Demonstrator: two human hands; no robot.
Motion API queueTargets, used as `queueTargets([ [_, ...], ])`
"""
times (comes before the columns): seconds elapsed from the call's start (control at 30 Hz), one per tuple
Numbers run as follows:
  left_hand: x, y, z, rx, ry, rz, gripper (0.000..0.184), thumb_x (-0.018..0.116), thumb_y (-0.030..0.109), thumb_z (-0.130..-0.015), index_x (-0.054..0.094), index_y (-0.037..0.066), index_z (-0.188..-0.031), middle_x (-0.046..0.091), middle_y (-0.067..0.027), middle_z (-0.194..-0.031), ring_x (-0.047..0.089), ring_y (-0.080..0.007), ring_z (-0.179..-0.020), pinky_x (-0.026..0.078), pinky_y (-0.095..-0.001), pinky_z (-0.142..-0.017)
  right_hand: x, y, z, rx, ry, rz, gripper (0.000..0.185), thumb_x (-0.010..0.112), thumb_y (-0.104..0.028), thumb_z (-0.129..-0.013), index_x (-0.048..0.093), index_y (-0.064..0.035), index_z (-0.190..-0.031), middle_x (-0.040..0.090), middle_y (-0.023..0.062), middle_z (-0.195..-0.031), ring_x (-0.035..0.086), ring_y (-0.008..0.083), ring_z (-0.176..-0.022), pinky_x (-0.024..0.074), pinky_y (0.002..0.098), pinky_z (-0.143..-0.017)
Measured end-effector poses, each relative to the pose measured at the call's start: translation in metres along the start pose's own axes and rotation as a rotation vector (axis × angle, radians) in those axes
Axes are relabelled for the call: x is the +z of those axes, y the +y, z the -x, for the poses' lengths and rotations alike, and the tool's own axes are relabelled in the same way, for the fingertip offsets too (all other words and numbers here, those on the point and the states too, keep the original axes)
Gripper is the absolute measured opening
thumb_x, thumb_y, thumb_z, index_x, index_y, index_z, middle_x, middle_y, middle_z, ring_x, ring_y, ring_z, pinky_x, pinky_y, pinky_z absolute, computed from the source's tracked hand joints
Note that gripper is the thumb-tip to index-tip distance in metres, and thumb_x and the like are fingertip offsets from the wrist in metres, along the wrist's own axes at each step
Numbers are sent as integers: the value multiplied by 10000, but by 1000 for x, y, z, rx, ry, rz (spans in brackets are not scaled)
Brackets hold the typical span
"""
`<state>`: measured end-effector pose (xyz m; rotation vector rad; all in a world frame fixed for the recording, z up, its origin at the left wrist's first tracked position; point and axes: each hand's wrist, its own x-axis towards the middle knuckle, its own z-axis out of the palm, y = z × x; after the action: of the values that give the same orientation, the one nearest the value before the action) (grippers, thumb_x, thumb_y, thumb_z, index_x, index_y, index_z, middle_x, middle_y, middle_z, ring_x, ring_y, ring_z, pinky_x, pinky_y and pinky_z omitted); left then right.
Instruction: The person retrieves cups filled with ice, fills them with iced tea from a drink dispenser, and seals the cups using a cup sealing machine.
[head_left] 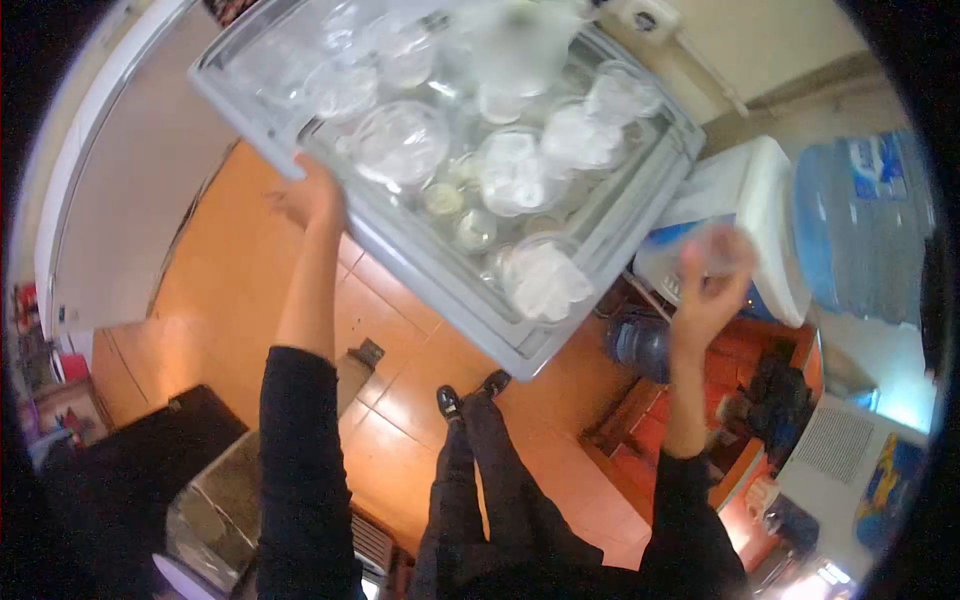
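A grey-framed case [420, 290] holds several clear plastic containers and bags, some with white contents, such as a round tub [400, 145] and a white bundle [545, 280]. My left hand [315, 200] is at the case's near left edge, with its thumb by the rim and its fingers spread out below and to the left. My right hand [715, 280] is raised off the right side, its fingers curled round a small clear plastic cup [722, 248]. Motion blurs the cup, so its exact shape is unclear.
At the right, a white box-like appliance [770, 210] stands beside a large blue water bottle [850, 230]. Another dark bottle [640, 345] is on the floor. An orange tiled floor [400, 370] lies below, with a dark bin-like box [150, 470] at lower left.
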<state>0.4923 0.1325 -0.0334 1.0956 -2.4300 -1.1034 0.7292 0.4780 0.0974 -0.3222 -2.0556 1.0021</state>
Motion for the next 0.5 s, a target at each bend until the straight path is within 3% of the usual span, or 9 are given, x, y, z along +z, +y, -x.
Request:
queueTargets([
  [0.07,-12,12,10,-75,-33,48,939,399,583,-861,109,-149,-1374,160,-374,-1414,247,-506,-1291,237,-516,-1068,-53,70,84,211,-191,334,437,649,-159,-817,474,47,-1160,574,178,-1046,556,243,-977,418,354,-890],
  [0.1,-5,3,4,-29,0,27,954,401,590,-856,101,-154,-1372,171,-377,-1407,265,-506,-1281,251,-513,-1062,-82,86,125,535,-391,367,418,645,-201,-809,492,32,-1121,584,209,-980,584,256,-936,448,375,-843],
  [0.13,1,-5,-5,19,34,11,969,403,596,-850,94,-159,-1371,183,-381,-1400,283,-506,-1271,265,-509,-1056,-117,117,182,548,-523,523,387,660,-217,-802,508,11,-1075,581,211,-897,599,280,-867,474,393,-788],
  [0.17,-6,1,-1,10,-26,27,959,407,594,-849,119,-165,-1359,194,-378,-1396,304,-502,-1260,286,-511,-1043,-140,110,218,607,-465,421,346,661,-182,-805,513,5,-1056,597,153,-846,604,266,-800,491,392,-732],
  [0.23,0,-12,-17,10,-41,10,931,413,601,-847,199,-171,-1321,260,-375,-1362,377,-482,-1213,340,-515,-999,-179,88,262,1014,-335,185,353,683,-154,-791,510,-9,-1062,595,108,-873,593,241,-855,494,383,-720],
  [0.37,1,-10,-18,25,-170,180,908,400,644,-837,328,-161,-1252,452,-350,-1205,519,-433,-1064,424,-512,-884,-239,117,370,1100,-148,68,364,684,-96,-772,498,-24,-1076,564,70,-888,562,189,-874,492,343,-701],
  [0.4,-3,-8,-12,-4,-245,269,909,393,662,-833,366,-155,-1230,520,-337,-1141,564,-416,-1008,449,-510,-842,-233,110,375,985,-35,527,299,660,-35,-762,505,-10,-1016,544,38,-898,538,145,-813,471,299,-677],
  [0.47,2,-10,-20,20,-181,127,892,411,665,-822,367,-125,-1233,472,-317,-1191,508,-417,-1069,420,-515,-875,-252,97,382,884,67,966,239,635,25,-752,513,4,-957,524,6,-908,514,102,-751,450,255,-654],
  [0.5,3,-12,-28,56,-53,-43,884,420,666,-816,368,-110,-1235,448,-307,-1216,481,-417,-1100,405,-518,-892,-278,103,388,968,143,-29,255,648,29,-743,538,1,-971,529,15,-937,526,108,-760,455,254,-668],
])
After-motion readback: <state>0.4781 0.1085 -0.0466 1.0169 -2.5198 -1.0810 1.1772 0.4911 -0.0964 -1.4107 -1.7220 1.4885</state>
